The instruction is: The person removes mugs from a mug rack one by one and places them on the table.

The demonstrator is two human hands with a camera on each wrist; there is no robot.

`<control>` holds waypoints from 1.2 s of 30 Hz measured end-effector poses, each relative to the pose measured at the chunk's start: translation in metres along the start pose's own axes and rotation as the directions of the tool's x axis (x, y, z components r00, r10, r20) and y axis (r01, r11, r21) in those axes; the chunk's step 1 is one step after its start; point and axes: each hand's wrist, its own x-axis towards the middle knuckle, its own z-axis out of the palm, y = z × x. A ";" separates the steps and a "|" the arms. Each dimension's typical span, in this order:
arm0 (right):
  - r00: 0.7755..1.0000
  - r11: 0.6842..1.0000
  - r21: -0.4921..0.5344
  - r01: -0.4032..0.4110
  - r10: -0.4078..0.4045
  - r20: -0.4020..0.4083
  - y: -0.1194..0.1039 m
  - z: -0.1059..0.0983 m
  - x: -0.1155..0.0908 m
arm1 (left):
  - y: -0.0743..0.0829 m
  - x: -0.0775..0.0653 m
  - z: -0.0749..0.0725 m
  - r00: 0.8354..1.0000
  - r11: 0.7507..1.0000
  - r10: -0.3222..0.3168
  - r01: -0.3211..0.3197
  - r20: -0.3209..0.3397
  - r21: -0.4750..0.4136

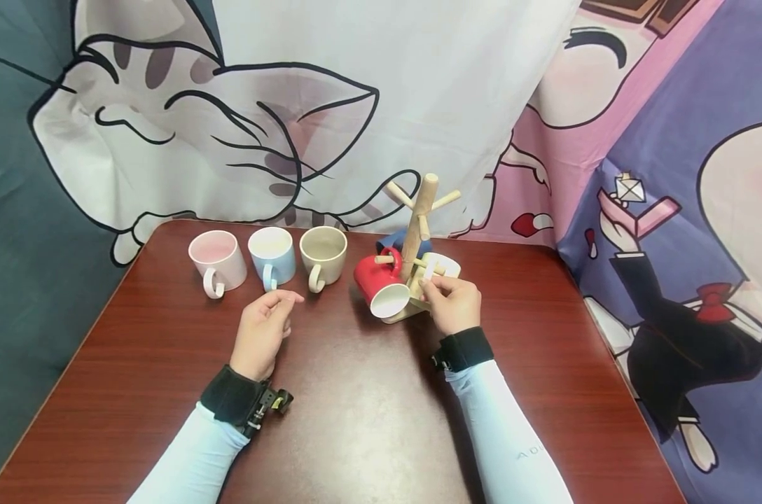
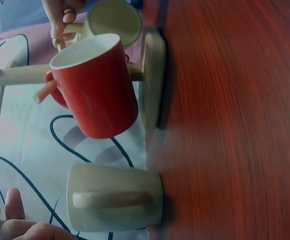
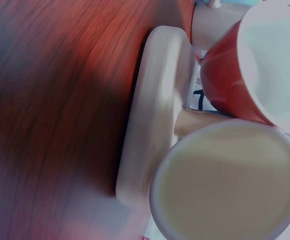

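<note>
The tabletop (image 1: 356, 448) carried the rack (image 2: 154, 80), with the pink mug (image 1: 225, 266), light blue mug (image 1: 281, 264) and beige mug (image 1: 329, 260) upright in a row to its left. The red mug (image 1: 373, 276) hung tilted from one peg (image 1: 382, 260); a dark blue thing (image 1: 387, 243) showed behind the post (image 1: 427, 194), too hidden to name. The cream mug (image 3: 225, 185) was at the rack's right side, its mouth tipped outward. The left hand (image 1: 261, 334) hovered near the beige mug, loosely bent and holding nothing. The right hand (image 1: 454, 306) pinched the cream mug's handle (image 2: 75, 28), its fingers (image 2: 56, 17) nearly together, beside another peg (image 2: 61, 44); whether the handle looped fully round it could not be told. Good handling seemed to call for guiding the handle slowly in line with that peg, pinch firm, the rim kept off the red mug, which sat near enough to knock.
</note>
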 end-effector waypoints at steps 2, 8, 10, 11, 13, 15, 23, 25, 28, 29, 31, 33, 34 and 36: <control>1.000 1.000 0.010 0.005 -0.004 -0.001 0.001 -0.005 -0.001 | 0.001 -0.002 0.004 1.000 1.000 -0.003 0.003 0.016 -0.018; 1.000 0.995 0.103 -0.019 0.018 0.009 0.004 -0.019 -0.006 | 0.008 -0.007 0.017 0.998 0.999 -0.004 0.007 0.069 -0.042; 1.000 0.993 0.118 -0.027 0.026 0.013 0.005 -0.022 -0.008 | 0.010 -0.008 0.020 0.997 0.999 -0.003 0.007 0.076 -0.051; 1.000 0.993 0.116 -0.026 0.025 0.013 0.007 -0.024 -0.008 | 0.011 -0.008 0.021 0.997 0.998 -0.004 0.009 0.080 -0.061; 1.000 0.994 0.106 -0.027 0.026 0.010 0.010 -0.027 -0.010 | 0.013 -0.008 0.024 0.996 0.997 -0.008 0.015 0.093 -0.081; 0.999 0.994 0.104 -0.033 0.033 0.003 0.013 -0.031 -0.011 | 0.014 -0.009 0.026 0.994 0.995 -0.006 0.017 0.113 -0.093; 0.998 0.994 0.107 0.028 -0.022 -0.053 0.017 -0.051 -0.024 | 0.020 -0.012 0.039 0.984 0.997 -0.006 0.020 0.177 -0.080; 0.996 0.994 0.093 0.057 -0.050 -0.074 0.014 -0.057 -0.028 | 0.021 -0.013 0.042 0.983 0.997 -0.002 0.017 0.186 -0.076; 0.990 0.992 0.077 0.104 -0.096 -0.105 0.006 -0.064 -0.034 | 0.024 -0.015 0.044 0.980 0.998 -0.005 0.018 0.200 -0.060; 0.987 0.990 0.075 0.121 -0.113 -0.113 0.003 -0.066 -0.037 | 0.024 -0.016 0.045 0.979 0.998 -0.006 0.018 0.206 -0.053; 0.980 0.984 0.072 0.165 -0.155 -0.124 -0.006 -0.069 -0.043 | 0.025 -0.016 0.047 0.976 0.999 -0.010 0.020 0.217 -0.043; 0.973 0.972 0.100 0.210 -0.198 -0.122 -0.014 -0.070 -0.049 | 0.026 -0.017 0.050 0.973 0.999 -0.012 0.020 0.232 -0.034; 0.969 0.965 0.124 0.231 -0.218 -0.115 -0.018 -0.069 -0.053 | 0.027 -0.018 0.052 0.971 0.999 -0.013 0.021 0.238 -0.030; 0.961 0.946 0.177 0.272 -0.258 -0.099 -0.026 -0.067 -0.060 | 0.027 -0.019 0.055 0.967 0.999 -0.014 0.022 0.253 -0.028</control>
